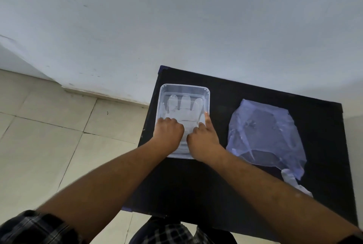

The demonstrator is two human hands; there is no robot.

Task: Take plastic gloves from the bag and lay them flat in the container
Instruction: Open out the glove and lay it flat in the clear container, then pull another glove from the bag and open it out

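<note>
A plastic glove (182, 111) lies flat in the clear container (204, 89), fingers pointing away from me. My left hand (169, 132) and right hand (204, 135) press down on its cuff, gripping nothing. The bag (263, 135) beside it looks nearly empty; a glove (292, 180) pokes from its mouth, so some remain.

- I see the container (204, 91) on the tabletop's (216, 180) left part, a glove (183, 109) flat inside.
- The bag (263, 131) lies to its right, apart.
- Both my hands rest in the container's near half.
</note>
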